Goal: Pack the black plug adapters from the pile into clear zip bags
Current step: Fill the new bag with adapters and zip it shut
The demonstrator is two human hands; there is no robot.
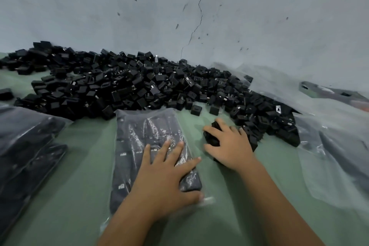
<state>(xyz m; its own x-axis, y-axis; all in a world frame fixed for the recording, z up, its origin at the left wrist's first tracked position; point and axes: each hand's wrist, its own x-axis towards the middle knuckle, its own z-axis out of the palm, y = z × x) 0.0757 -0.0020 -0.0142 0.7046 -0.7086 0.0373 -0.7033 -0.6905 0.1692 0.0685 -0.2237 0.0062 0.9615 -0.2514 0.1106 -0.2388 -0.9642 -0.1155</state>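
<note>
While flat, zip bag lengthwise away.

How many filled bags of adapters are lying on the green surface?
2: one clear zip bag of black adapters under the left hand, another at far left. More may lie out of view.

Under the left hand, a glossy, crinkled clear plastic bag. Beyond both hands, the matt black plastic adapters show small metal prongs. The tabletop looks smooth, matt green; the wall is rough and cracked.
</note>
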